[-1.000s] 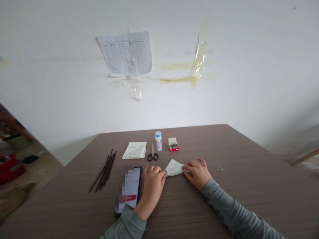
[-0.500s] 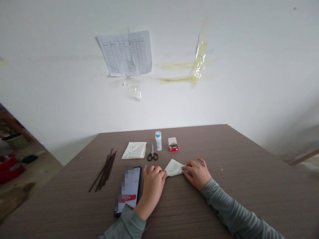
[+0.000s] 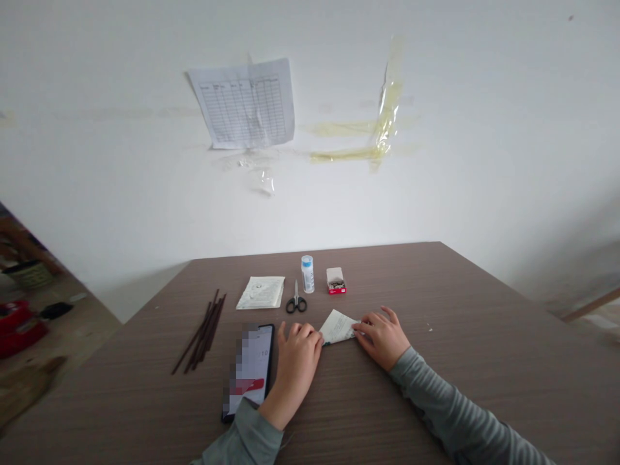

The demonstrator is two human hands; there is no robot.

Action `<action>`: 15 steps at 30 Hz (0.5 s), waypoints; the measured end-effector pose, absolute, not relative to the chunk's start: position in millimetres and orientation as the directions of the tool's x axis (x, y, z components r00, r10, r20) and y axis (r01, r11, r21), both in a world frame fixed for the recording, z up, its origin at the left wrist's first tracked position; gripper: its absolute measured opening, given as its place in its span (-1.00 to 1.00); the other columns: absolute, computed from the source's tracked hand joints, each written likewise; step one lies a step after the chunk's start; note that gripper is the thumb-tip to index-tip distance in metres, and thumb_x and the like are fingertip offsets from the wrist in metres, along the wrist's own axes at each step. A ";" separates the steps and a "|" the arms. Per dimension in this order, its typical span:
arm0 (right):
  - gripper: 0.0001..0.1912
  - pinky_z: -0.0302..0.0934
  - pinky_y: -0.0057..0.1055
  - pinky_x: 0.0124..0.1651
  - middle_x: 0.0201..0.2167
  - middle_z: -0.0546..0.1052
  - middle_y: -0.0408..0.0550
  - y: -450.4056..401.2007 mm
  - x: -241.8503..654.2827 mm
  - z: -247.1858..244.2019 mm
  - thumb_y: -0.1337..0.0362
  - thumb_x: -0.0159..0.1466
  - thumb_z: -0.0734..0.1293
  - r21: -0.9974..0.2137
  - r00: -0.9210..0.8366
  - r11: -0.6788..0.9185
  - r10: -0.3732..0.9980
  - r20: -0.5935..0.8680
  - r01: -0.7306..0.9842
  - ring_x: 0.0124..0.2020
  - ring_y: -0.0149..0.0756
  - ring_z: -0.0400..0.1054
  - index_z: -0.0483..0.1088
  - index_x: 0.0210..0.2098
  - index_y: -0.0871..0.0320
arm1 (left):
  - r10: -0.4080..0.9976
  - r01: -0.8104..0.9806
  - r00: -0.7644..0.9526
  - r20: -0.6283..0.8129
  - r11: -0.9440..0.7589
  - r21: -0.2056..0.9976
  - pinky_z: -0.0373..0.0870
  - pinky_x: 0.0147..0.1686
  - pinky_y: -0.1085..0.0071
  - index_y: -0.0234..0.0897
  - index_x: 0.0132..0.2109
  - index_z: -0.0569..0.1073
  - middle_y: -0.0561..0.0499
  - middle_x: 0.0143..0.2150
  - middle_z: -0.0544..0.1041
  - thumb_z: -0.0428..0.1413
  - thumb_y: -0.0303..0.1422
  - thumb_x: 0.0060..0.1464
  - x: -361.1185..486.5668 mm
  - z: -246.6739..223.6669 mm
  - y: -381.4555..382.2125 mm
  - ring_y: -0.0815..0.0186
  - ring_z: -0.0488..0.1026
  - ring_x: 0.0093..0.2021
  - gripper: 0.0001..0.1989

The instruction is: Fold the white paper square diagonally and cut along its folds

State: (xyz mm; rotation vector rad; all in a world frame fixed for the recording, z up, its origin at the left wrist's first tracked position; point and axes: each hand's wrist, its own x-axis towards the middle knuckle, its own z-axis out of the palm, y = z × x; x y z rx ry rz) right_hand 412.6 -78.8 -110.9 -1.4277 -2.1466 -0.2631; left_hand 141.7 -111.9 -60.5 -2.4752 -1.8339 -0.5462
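A small folded piece of printed paper (image 3: 338,327), roughly triangular, lies on the brown table between my hands. My left hand (image 3: 299,358) grips its left corner, fingers bent and pressed together. At the paper's right corner, my right hand (image 3: 382,337) pinches the edge between thumb and fingers. The fingertips partly cover both corners. Beyond the paper are black-handled scissors (image 3: 296,303), a clear bottle with a blue band (image 3: 308,274) and an open red and white box (image 3: 336,282) holding small metallic pieces.
A phone (image 3: 249,371) lies beside my left wrist. Several dark sticks (image 3: 203,336) are farther left on the table (image 3: 460,310). A folded white paper (image 3: 261,292) lies behind the phone. The wall bears a taped sheet (image 3: 245,106).
Both hands keep nearly the same place and hold on the paper. The number on the phone screen has changed.
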 end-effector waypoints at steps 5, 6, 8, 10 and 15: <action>-0.69 0.45 0.10 0.61 -0.09 0.89 -0.06 -83.6 411.2 -103.0 0.39 0.59 0.52 -0.144 -0.281 0.413 0.798 0.533 0.899 0.01 -0.02 0.81 0.91 -0.02 -0.15 | 0.918 0.932 0.258 0.300 -0.319 0.174 0.45 0.66 -0.52 -0.07 0.00 0.90 -0.09 0.08 0.90 0.24 -0.53 0.61 141.8 -62.5 -111.3 -0.10 0.76 0.23 -0.65; -0.70 0.46 0.11 0.59 -0.11 0.89 -0.08 -82.3 411.4 -103.7 0.38 0.57 0.53 -0.142 -0.280 0.408 0.802 0.528 0.902 -0.01 -0.02 0.81 0.90 -0.04 -0.17 | 0.915 0.931 0.259 0.310 -0.322 0.171 0.46 0.66 -0.51 -0.07 -0.01 0.90 -0.09 0.07 0.90 0.24 -0.53 0.61 141.7 -63.3 -111.1 -0.09 0.76 0.22 -0.66; -0.72 0.48 0.15 0.59 -0.13 0.89 -0.08 -78.8 412.4 -106.3 0.36 0.55 0.55 -0.138 -0.282 0.406 0.804 0.523 0.903 -0.04 -0.02 0.81 0.90 -0.06 -0.18 | 0.909 0.931 0.261 0.324 -0.326 0.165 0.47 0.65 -0.51 -0.06 -0.01 0.90 -0.09 0.06 0.90 0.25 -0.54 0.60 141.7 -64.6 -110.8 -0.09 0.77 0.22 -0.66; -0.72 0.48 0.22 0.60 -0.11 0.89 -0.06 -75.5 414.1 -109.6 0.34 0.56 0.53 -0.134 -0.300 0.427 0.795 0.527 0.894 -0.04 0.00 0.82 0.91 -0.02 -0.17 | 0.909 0.933 0.257 0.328 -0.322 0.162 0.48 0.65 -0.51 -0.06 -0.02 0.90 -0.09 0.05 0.90 0.25 -0.55 0.60 142.1 -65.4 -110.5 -0.10 0.78 0.22 -0.65; -0.73 0.51 0.29 0.59 -0.12 0.89 -0.07 -71.5 415.0 -118.0 0.30 0.57 0.53 -0.126 -0.297 0.418 0.798 0.524 0.900 -0.03 0.05 0.83 0.91 -0.04 -0.20 | 0.904 0.930 0.255 0.343 -0.327 0.170 0.47 0.66 -0.50 -0.06 -0.02 0.90 -0.06 0.01 0.87 0.27 -0.58 0.58 142.6 -65.5 -110.4 -0.10 0.75 0.18 -0.64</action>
